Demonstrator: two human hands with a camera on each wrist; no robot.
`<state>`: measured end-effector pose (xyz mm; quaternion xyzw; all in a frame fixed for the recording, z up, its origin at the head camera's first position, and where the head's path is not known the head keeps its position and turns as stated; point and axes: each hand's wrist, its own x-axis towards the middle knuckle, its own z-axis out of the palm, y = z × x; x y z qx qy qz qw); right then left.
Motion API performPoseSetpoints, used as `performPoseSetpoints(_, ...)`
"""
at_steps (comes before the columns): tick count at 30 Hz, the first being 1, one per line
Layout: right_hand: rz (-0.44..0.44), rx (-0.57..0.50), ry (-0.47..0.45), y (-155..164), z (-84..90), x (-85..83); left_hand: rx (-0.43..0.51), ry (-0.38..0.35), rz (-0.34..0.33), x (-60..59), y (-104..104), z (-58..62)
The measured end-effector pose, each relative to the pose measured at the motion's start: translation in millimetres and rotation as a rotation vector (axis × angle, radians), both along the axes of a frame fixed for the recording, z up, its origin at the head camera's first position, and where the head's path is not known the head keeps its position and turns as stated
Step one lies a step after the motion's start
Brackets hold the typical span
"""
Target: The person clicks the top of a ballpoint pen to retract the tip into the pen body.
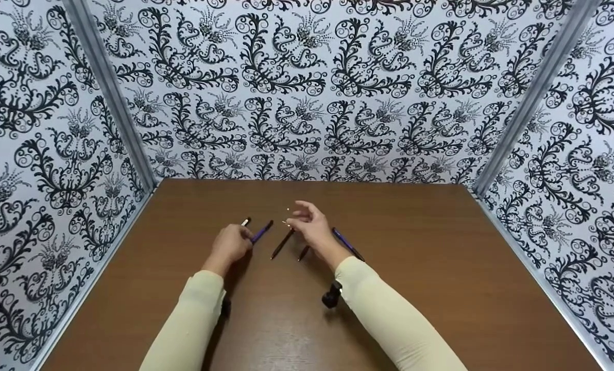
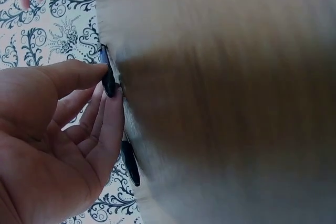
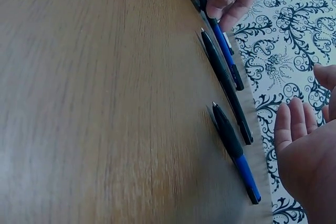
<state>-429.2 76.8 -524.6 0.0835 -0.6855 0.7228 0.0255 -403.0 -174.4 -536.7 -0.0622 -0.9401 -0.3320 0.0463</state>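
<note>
My left hand (image 1: pixel 232 243) pinches a blue pen (image 1: pixel 261 232) with a black grip between thumb and fingers, low over the table. Past its knuckles shows the end of a white pen with a black tip (image 1: pixel 245 222), the rest covered by the hand. My right hand (image 1: pixel 311 225) hovers over the pens, holding nothing, its fingers loosely extended. A black pen (image 1: pixel 282 245) lies just left of it. Beneath it, a pen with a dark grip and blue barrel (image 3: pixel 233 153) is partly hidden in the head view. Right of that wrist lies another blue pen (image 1: pixel 347 243).
The brown wooden table (image 1: pixel 415 288) has patterned black-and-white walls (image 1: pixel 307 103) at its back and sides. Grey metal strips (image 1: pixel 116 98) run along the corners. A small black camera (image 1: pixel 331 294) sits at the right wrist.
</note>
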Motion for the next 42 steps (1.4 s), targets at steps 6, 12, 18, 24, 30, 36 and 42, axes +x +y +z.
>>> performPoseSetpoints(6, 0.000, 0.013, -0.009, 1.2, -1.6, -1.2, -0.052, -0.027, 0.048, 7.2, 6.6, 8.7)
performPoseSetpoints(12, 0.004, 0.014, -0.009, 2.4, -2.2, -1.6, -0.081, -0.027, 0.078, 8.7, 7.9, 10.2)
performPoseSetpoints(18, 0.016, 0.011, -0.003, 4.1, -1.6, 0.5, -0.069, -0.044, 0.082, 7.2, 6.8, 8.7)
performPoseSetpoints(24, 0.040, 0.019, 0.016, 4.9, -1.2, 3.6, -0.036, -0.059, 0.084, 6.6, 4.9, 7.3)
performPoseSetpoints(30, 0.038, 0.019, 0.022, 5.6, -1.7, 3.4, -0.001, -0.078, 0.091, 6.4, 3.0, 6.4)
performPoseSetpoints(36, 0.031, 0.033, 0.020, 7.1, -0.9, 3.5, 0.079, -0.106, 0.095, 7.4, 0.9, 5.6)
performPoseSetpoints(42, 0.028, 0.012, 0.015, 11.5, 0.1, 2.8, 0.195, -0.053, 0.025, 8.6, 5.8, 5.8)
